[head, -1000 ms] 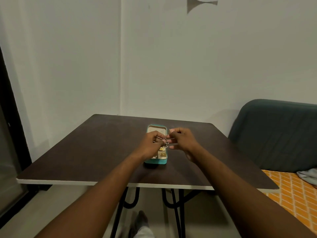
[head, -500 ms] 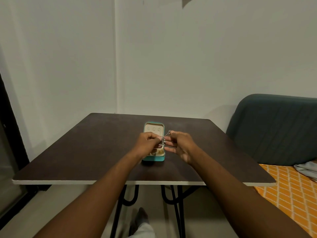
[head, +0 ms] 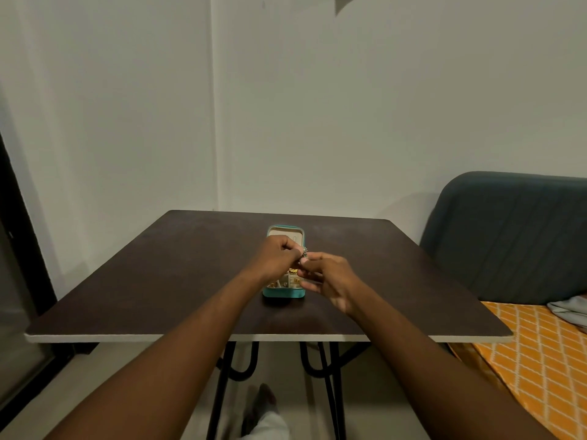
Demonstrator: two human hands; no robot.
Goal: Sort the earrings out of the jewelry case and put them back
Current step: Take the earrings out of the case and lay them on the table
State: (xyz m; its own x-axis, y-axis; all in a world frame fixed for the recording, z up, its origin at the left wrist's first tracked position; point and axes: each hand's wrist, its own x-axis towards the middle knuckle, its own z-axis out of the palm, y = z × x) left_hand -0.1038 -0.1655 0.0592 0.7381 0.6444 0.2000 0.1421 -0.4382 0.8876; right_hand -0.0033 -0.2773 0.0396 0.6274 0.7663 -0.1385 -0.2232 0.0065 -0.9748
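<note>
A small teal jewelry case lies open in the middle of the dark table, its cream lid folded back away from me. Gold pieces show in its compartments. Both hands hover just above the case. My left hand and my right hand meet over it and together pinch a small silvery earring between their fingertips. Much of the case's inside is hidden by my hands.
A dark green cushioned chair back stands right of the table, with an orange patterned cloth and a grey fabric below it. White walls close the corner behind. A dark door frame runs along the left.
The silvery earring, held stretched out between both hands a moment ago, is now bunched between the fingertips. My right hand has dropped slightly lower over the case.
</note>
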